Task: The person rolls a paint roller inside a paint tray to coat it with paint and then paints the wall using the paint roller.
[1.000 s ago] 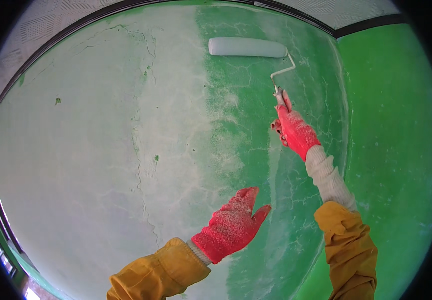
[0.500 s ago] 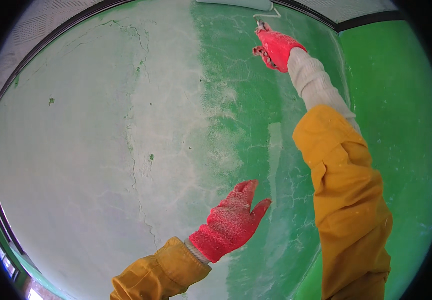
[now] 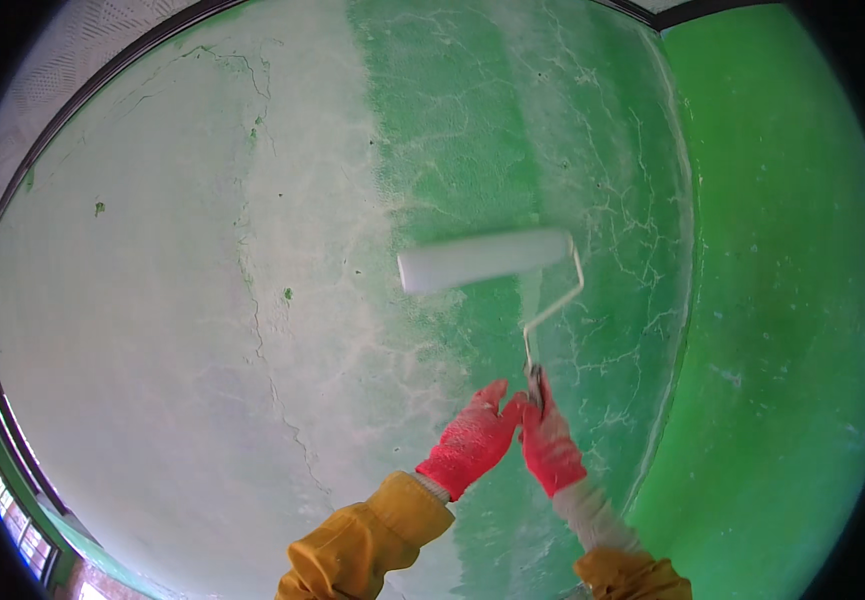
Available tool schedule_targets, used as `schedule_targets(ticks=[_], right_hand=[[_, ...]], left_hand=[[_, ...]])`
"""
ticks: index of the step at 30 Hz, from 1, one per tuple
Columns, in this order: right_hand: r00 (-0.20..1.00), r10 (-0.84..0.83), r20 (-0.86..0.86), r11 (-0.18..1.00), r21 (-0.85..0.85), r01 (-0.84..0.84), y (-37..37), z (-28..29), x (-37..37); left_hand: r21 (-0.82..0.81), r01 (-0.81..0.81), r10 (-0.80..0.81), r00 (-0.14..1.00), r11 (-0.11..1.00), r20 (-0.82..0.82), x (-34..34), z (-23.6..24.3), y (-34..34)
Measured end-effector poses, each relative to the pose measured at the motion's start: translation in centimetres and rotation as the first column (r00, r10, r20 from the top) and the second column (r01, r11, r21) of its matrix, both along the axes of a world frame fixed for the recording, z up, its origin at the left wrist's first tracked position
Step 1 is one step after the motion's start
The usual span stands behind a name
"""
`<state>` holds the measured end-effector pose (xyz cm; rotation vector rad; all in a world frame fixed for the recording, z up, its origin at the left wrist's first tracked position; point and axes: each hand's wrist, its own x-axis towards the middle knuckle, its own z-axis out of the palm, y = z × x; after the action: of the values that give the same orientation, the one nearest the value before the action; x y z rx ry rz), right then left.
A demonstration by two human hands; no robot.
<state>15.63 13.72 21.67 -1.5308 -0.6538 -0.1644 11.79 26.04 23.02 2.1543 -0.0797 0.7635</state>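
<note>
A paint roller (image 3: 482, 262) with a long white sleeve lies across the green part of the wall, slightly blurred, its left end just at the edge of the pale coat. Its thin bent wire frame runs down to the handle, which my right hand (image 3: 550, 440), in a red glove, is closed around. My left hand (image 3: 470, 440), gloved in red with pale paint specks, is close beside the right one at the handle. Its fingers look stretched out, and its thumb meets or overlaps the right glove; it does not appear to grip the handle.
Whitish paint covers the left of the wall (image 3: 152, 330), which has fine cracks and small green chips. A bright green side wall (image 3: 772, 300) meets it at a corner on the right. Dark trim (image 3: 102, 95) borders the patterned ceiling. A window (image 3: 17, 520) is at lower left.
My right hand has come down from the top of the wall, bringing the roller to mid-height. My left hand has shifted slightly right, and the two hands are now side by side.
</note>
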Motion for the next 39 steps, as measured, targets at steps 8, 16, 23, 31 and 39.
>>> schedule_targets(ticks=[8,16,23,31,39], right_hand=[[0.811,-0.086,0.578,0.995,0.006,0.102,1.4,-3.4,8.9],[0.928,0.309,0.208,0.941,-0.208,-0.267,-2.8,13.0,4.1],[0.577,-0.018,0.817,0.949,-0.167,0.267,0.2,-11.1,5.0],[0.926,0.302,0.227,0.943,-0.216,-0.255,3.3,-29.3,7.8],[0.807,0.129,0.576,0.982,-0.187,-0.024,2.1,-2.0,9.6]], left_hand=[[-0.068,0.160,-0.161,0.987,0.985,0.000,0.0,4.7,-6.8],[-0.092,-0.032,0.047,0.985,0.995,0.168,3.4,15.7,-5.5],[0.007,-0.145,0.145,0.989,0.989,0.044,3.3,-5.0,-4.7],[-0.098,-0.199,0.175,0.962,0.975,-0.208,1.4,-13.6,-7.4],[0.051,-0.254,0.254,0.967,0.966,0.003,5.1,6.0,-6.7]])
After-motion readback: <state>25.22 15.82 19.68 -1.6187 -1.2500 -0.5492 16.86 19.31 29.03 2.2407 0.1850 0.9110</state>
